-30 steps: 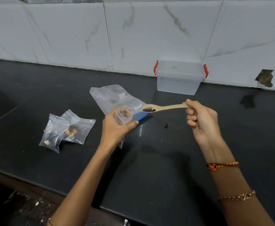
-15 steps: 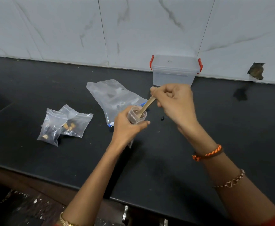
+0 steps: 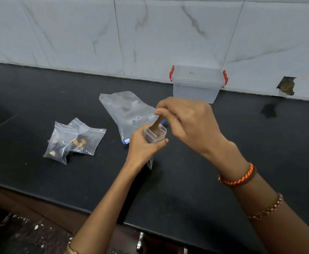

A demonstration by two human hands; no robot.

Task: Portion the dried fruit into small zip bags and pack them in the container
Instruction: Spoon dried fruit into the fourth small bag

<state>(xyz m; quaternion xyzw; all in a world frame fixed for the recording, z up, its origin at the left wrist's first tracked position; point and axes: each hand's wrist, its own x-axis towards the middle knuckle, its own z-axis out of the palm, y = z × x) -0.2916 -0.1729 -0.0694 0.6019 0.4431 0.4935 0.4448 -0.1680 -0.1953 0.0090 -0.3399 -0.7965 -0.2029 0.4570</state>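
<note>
While my left hand (image 3: pixel 142 147) grips the small zip bag (image 3: pixel 154 133) upright with its mouth held open, my right hand (image 3: pixel 184 123) pinches the wooden spoon (image 3: pixel 154 125), handle slanting up-right, bowl down inside the bag (fruit there not discernible). Two filled bags (image 3: pixel 73 140) lie left on the table (image 3: pixel 186 180); container (image 3: pixel 197 83), lid on, stands beyond, nearer my right hand.

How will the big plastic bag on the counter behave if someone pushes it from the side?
The big bag is thin clear film lying crumpled and nearly flat, so it would probably buckle and fold, not slide as one piece. It looks almost empty, so likely very light. On the smooth dark counter it may slip easily.
</note>
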